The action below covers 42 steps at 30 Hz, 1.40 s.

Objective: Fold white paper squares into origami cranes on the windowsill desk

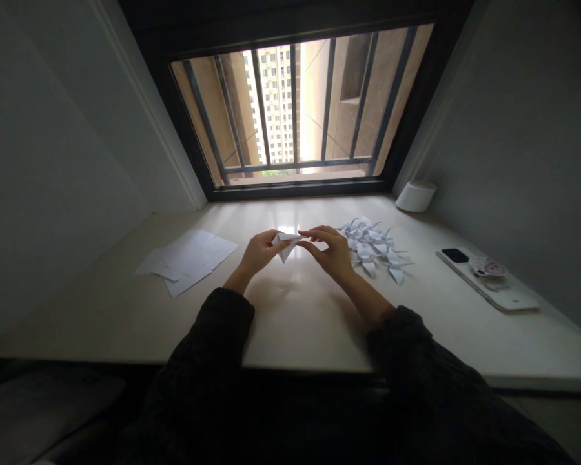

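Note:
A white piece of origami paper (285, 248), folded into pointed flaps, is held up over the middle of the sill. My left hand (261, 252) grips its left side between thumb and fingers. At the right, my right hand (330, 250) has thumb and index finger closed around the paper's narrow tip. One flap points downward between the hands. Just beyond my right hand lies a pile of folded paper cranes (370, 245) with thin pointed ends, partly hidden by that hand.
Loose white paper sheets (198, 255) overlap on the left of the pale sill (300, 329). To the right rest a phone (506, 294) with a round grip on its back and, near the wall, a white rounded object (416, 196). A barred window (300, 192) stands behind.

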Tool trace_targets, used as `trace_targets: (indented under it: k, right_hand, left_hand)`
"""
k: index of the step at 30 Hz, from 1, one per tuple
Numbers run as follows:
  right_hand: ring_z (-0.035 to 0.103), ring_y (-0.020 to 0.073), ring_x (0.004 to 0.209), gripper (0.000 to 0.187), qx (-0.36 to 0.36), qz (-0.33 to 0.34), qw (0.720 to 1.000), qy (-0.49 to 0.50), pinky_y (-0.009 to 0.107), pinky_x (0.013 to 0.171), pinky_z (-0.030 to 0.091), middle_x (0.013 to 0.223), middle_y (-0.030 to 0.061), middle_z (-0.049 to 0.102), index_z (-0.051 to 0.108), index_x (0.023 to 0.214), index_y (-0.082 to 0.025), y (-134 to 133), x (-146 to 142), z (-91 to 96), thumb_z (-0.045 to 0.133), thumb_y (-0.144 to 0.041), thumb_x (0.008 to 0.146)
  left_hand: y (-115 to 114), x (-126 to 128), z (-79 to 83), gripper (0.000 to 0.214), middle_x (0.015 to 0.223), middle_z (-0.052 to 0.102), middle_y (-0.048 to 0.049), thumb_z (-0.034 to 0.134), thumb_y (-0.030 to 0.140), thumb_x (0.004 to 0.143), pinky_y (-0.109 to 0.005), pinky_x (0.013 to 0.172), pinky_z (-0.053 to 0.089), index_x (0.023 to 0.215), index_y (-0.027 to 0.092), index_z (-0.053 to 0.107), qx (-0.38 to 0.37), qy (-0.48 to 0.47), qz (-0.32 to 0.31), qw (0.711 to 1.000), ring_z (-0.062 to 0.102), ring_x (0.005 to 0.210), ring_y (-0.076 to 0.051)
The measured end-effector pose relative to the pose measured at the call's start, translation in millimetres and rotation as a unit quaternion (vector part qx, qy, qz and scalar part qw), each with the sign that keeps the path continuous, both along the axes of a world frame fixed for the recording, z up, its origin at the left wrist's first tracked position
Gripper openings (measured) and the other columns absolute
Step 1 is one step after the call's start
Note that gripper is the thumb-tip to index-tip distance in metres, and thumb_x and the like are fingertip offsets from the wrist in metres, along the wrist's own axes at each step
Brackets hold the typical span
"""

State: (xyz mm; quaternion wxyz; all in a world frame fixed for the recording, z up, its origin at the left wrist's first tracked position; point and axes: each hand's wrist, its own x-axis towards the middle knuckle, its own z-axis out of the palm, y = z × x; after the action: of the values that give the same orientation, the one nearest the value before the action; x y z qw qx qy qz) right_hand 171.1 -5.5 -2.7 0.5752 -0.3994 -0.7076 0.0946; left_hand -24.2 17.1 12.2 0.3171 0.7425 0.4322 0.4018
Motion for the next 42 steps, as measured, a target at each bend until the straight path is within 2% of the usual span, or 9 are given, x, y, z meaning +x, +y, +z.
trace_targets:
  k: [3, 7, 12, 22, 25, 29, 33, 36, 42]
  right_hand:
    - [0.060, 0.0146, 0.071, 0.023, 0.001, 0.024, 1.000, 0.012, 0.030, 0.067, 0.049, 0.085, 0.0024, 0.068, 0.072, 0.098, -0.028, 0.8, -0.2, 0.3, 0.071, -0.033, 0.076]
    - [0.060, 0.0138, 0.069, 0.015, -0.016, 0.045, 0.999, 0.026, 0.028, 0.065, 0.049, 0.082, 0.0019, 0.068, 0.073, 0.091, -0.026, -0.2, -0.1, 2.6, 0.069, -0.032, 0.077]
    - [0.059, 0.0148, 0.070, 0.012, -0.020, 0.035, 0.999, 0.007, 0.030, 0.066, 0.049, 0.079, 0.0019, 0.068, 0.073, 0.085, -0.026, -2.6, -0.4, 5.0, 0.068, -0.035, 0.078]
    - [0.060, 0.0149, 0.069, 0.013, -0.011, 0.031, 0.999, -0.004, 0.030, 0.066, 0.049, 0.079, 0.0022, 0.068, 0.073, 0.085, -0.026, -2.7, -1.0, 4.8, 0.066, -0.036, 0.080]
    - [0.059, 0.0150, 0.067, 0.014, -0.004, 0.018, 1.000, -0.010, 0.030, 0.065, 0.049, 0.076, 0.0021, 0.067, 0.072, 0.085, -0.026, -4.6, -1.2, 6.1, 0.065, -0.036, 0.080]
    - [0.059, 0.0161, 0.068, 0.013, 0.025, -0.029, 0.999, -0.015, 0.032, 0.068, 0.049, 0.075, 0.0020, 0.067, 0.072, 0.086, -0.026, -4.8, -0.2, 5.6, 0.062, -0.033, 0.083]
    - [0.060, 0.0179, 0.073, 0.013, 0.032, -0.035, 0.998, -0.043, 0.034, 0.072, 0.049, 0.078, 0.0027, 0.068, 0.072, 0.087, -0.026, -3.8, 0.1, 4.3, 0.061, -0.032, 0.084]
    - [0.060, 0.0180, 0.075, 0.016, 0.022, -0.004, 0.999, -0.043, 0.034, 0.075, 0.049, 0.080, 0.0025, 0.068, 0.071, 0.095, -0.027, -4.7, -1.6, 4.4, 0.062, -0.034, 0.083]
    - [0.061, 0.0150, 0.078, 0.025, -0.029, 0.053, 0.998, 0.032, 0.030, 0.070, 0.051, 0.097, 0.0045, 0.065, 0.068, 0.108, -0.028, -1.9, -3.5, 2.7, 0.058, -0.035, 0.086]
  left_hand:
    - [0.3, 0.4, -1.4, 0.033, 0.068, 0.062, -0.0010, 0.061, 0.047, 0.076, -0.022, 0.053, 0.042, 0.087, 0.017, 0.069, -0.008, 0.020, -0.012, 1.000, 0.056, 0.064, -0.014]
    - [0.6, 0.2, -2.9, 0.034, 0.068, 0.061, -0.0006, 0.061, 0.048, 0.076, -0.022, 0.053, 0.042, 0.087, 0.017, 0.069, -0.025, 0.033, -0.022, 0.999, 0.055, 0.063, -0.013]
    - [-0.9, 0.6, -1.2, 0.035, 0.073, 0.063, -0.0015, 0.060, 0.048, 0.077, -0.021, 0.052, 0.043, 0.092, 0.018, 0.068, -0.041, 0.017, -0.027, 0.999, 0.055, 0.063, -0.012]
    - [1.3, 0.6, -2.6, 0.035, 0.075, 0.065, -0.0031, 0.060, 0.047, 0.077, -0.022, 0.052, 0.046, 0.094, 0.018, 0.069, -0.054, -0.001, -0.032, 0.998, 0.058, 0.065, -0.013]
    - [0.5, 1.1, -3.3, 0.040, 0.081, 0.067, -0.0047, 0.063, 0.047, 0.076, -0.023, 0.055, 0.047, 0.103, 0.018, 0.068, -0.043, -0.017, -0.028, 0.999, 0.059, 0.067, -0.013]
    - [-0.6, 1.4, -3.0, 0.057, 0.100, 0.068, -0.0076, 0.071, 0.044, 0.070, -0.026, 0.064, 0.050, 0.121, 0.023, 0.059, -0.014, -0.027, 0.001, 1.000, 0.063, 0.074, -0.015]
    - [1.6, 2.0, -3.8, 0.047, 0.109, 0.067, -0.0083, 0.071, 0.045, 0.070, -0.030, 0.071, 0.052, 0.112, 0.024, 0.065, -0.023, -0.026, -0.010, 0.999, 0.065, 0.085, -0.019]
    - [3.5, 2.3, -4.6, 0.043, 0.106, 0.068, -0.0098, 0.070, 0.043, 0.072, -0.032, 0.074, 0.052, 0.108, 0.020, 0.067, -0.052, -0.066, -0.030, 0.996, 0.065, 0.088, -0.020]
    - [4.8, -1.1, -3.6, 0.051, 0.108, 0.067, -0.0088, 0.072, 0.034, 0.070, -0.034, 0.079, 0.052, 0.118, 0.020, 0.061, -0.114, -0.197, -0.048, 0.973, 0.064, 0.092, -0.019]
